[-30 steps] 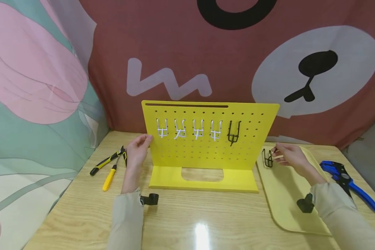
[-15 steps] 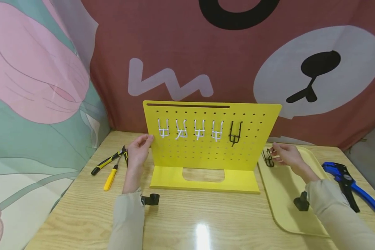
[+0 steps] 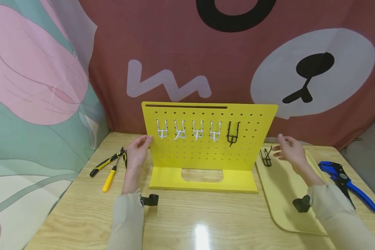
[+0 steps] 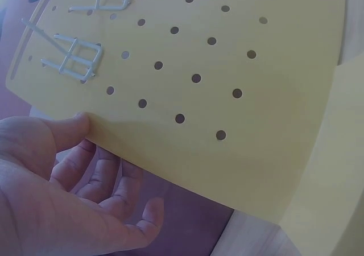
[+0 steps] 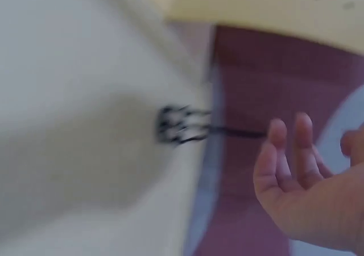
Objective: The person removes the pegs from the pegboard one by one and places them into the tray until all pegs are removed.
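A yellow pegboard (image 3: 206, 152) stands upright on its base, with several white wire hooks (image 3: 198, 130) and one black wire hook (image 3: 232, 134) in a row on it. My left hand (image 3: 137, 152) pinches the board's left edge, thumb on the front and fingers behind, as the left wrist view shows. Another black hook (image 3: 266, 159) is at the left edge of the yellow tray (image 3: 287, 208). Beside that hook, my right hand (image 3: 292, 151) hovers over the tray with loosely bent fingers, thumb apart. In the right wrist view a prong of the blurred hook (image 5: 170, 125) reaches a fingertip; contact is unclear.
Left of the board lie black-and-yellow pliers (image 3: 106, 164) and a yellow-handled screwdriver (image 3: 109, 180), partly near my left wrist. A blue-and-black wire stripper (image 3: 343, 177) lies right of the tray. A patterned cloth (image 3: 175, 41) hangs behind the table (image 3: 175, 222).
My right hand has risen a little from the black hook at the tray, and its thumb has lifted. That hook has shifted slightly in tilt. My left hand stays on the board's edge.
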Available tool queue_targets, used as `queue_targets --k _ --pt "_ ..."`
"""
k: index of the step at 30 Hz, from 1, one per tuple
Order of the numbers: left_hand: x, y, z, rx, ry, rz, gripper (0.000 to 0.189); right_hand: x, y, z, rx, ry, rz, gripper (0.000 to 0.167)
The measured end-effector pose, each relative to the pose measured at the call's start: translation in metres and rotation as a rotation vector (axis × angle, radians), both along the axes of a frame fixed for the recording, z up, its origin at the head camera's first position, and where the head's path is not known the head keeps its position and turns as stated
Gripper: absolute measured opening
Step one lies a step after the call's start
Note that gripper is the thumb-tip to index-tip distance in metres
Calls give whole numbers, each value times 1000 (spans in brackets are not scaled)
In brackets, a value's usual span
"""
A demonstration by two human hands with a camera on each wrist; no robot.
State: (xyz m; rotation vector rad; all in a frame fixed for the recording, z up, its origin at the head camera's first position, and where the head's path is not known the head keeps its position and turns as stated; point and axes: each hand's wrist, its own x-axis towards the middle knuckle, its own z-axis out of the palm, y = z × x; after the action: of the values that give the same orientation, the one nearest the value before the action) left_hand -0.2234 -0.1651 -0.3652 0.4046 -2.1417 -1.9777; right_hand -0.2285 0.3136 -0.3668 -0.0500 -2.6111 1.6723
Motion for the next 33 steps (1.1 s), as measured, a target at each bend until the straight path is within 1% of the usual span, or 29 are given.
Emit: queue_targets --k 3,5,8,9,11,12,14,19,21,24,26,30,33 --pt "1 -1 0 -1 -6 3 40 10 -14 15 -196 128 -63 35" --pt "1 -1 0 -1 -5 -1 40 17 -24 23 -343 203 -70 21" --pt "0 -1 0 3 -6 -3 39 29 -42 30 -520 313 -38 16" --pt "0 -1 0 4 -5 -3 38 33 -48 31 -554 345 -24 16" --pt "-1 -1 -1 8 -3 0 37 41 -62 30 -606 381 6 15" --pt "-1 -1 -1 9 -1 0 37 45 -69 28 -622 396 18 14" --pt "-1 -1 -1 11 1 -1 37 53 -83 23 -648 395 57 16" --pt "0 -2 -1 10 -1 1 38 69 -111 9 -688 330 161 21" --pt "0 -2 -1 7 1 -1 38 72 -121 6 -686 302 175 20" --pt "0 -2 -1 6 6 -6 38 74 -134 3 -660 278 170 20" --pt "0 -2 -2 8 6 -3 37 73 -141 3 -653 275 163 23" --pt "-1 -1 -2 4 4 0 37 68 -151 7 -659 303 145 34" --pt "-1 -1 -2 4 4 1 38 64 -157 11 -645 325 136 37"
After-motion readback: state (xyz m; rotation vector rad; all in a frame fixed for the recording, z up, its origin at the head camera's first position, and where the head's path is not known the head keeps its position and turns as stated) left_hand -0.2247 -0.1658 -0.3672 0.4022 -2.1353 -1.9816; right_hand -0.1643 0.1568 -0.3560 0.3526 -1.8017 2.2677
